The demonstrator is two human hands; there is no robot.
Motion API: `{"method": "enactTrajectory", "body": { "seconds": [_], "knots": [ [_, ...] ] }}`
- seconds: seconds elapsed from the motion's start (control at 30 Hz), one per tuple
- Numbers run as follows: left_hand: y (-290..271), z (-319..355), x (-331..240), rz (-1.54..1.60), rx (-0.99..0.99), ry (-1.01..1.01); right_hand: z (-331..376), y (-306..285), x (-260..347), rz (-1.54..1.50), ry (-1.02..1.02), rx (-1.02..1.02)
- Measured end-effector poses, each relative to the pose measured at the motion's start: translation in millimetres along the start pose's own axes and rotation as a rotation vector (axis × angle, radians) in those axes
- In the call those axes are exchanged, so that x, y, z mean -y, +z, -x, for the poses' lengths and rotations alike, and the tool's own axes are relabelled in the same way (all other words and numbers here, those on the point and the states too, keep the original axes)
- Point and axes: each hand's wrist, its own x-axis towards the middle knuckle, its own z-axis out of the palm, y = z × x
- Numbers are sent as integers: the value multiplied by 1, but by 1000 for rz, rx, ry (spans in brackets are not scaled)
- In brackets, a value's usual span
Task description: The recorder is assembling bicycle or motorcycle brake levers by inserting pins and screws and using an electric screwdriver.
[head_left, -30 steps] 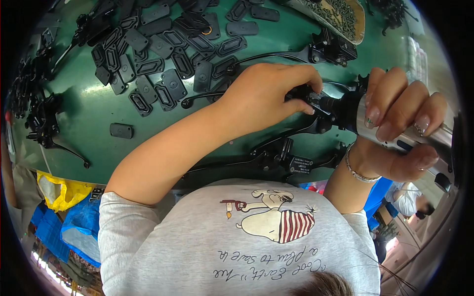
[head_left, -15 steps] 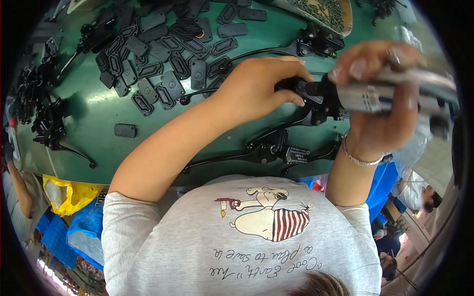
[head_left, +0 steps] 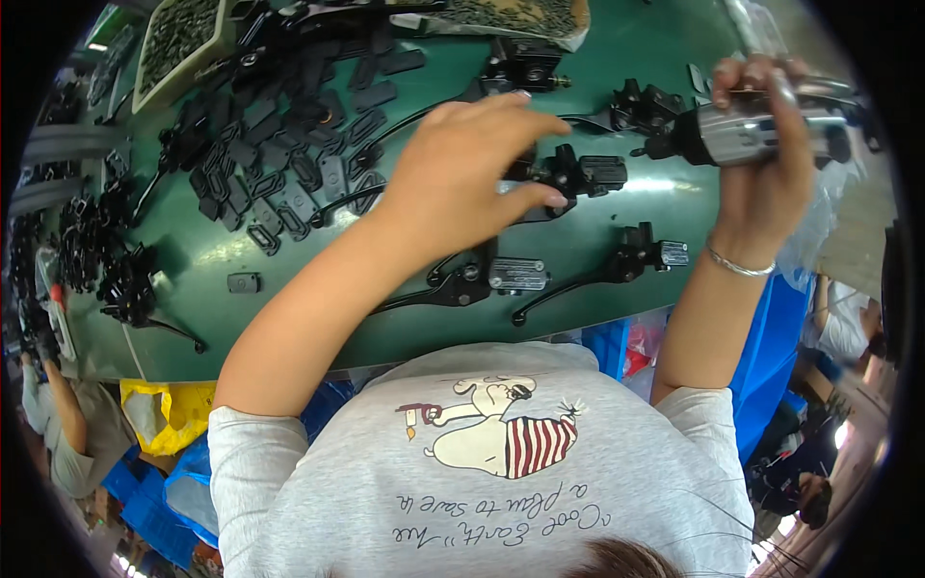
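Observation:
My left hand [head_left: 458, 169] hovers with thumb and fingers apart at a black handlebar lever assembly [head_left: 599, 173], which has a dark rectangular reservoir lid. Part of that assembly is hidden behind the fingers, and I see no grip on it. In my right hand [head_left: 771, 178] is a silver power screwdriver [head_left: 737, 133], fingers wrapped round its body. Its black nose and bit point left, apart from the assembly. Nearer to me lie two more lever assemblies, one with a grey-topped lid [head_left: 517, 275] and a smaller one [head_left: 665, 253] to its right.
Many loose black covers [head_left: 332, 178] are heaped left of my hand, with a single cover [head_left: 244, 282] apart. Further lever assemblies stand behind [head_left: 525, 65] and along the left side [head_left: 125, 279]. Screws fill a tray [head_left: 578, 40] and a bin [head_left: 226, 48] at the back.
The screwdriver has come away from the lever assembly, up and to the right, in my right hand. My left thumb and fingers have spread wider. The view has shifted too.

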Motion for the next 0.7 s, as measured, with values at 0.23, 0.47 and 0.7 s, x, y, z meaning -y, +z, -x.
{"method": "enactTrajectory", "body": {
  "seconds": [0.23, 0.47, 0.7],
  "knots": [
    [39, -13, -7, -78, -40, 54, 6, -8, -26, -93, 20, 64],
    [48, -15, -13, -117, -38, 20, 7, -20, -28, -142, 22, 120],
    [52, -14, -11, -139, -80, 31, 8, -20, -32, -134, 40, 159]
  ]
}}
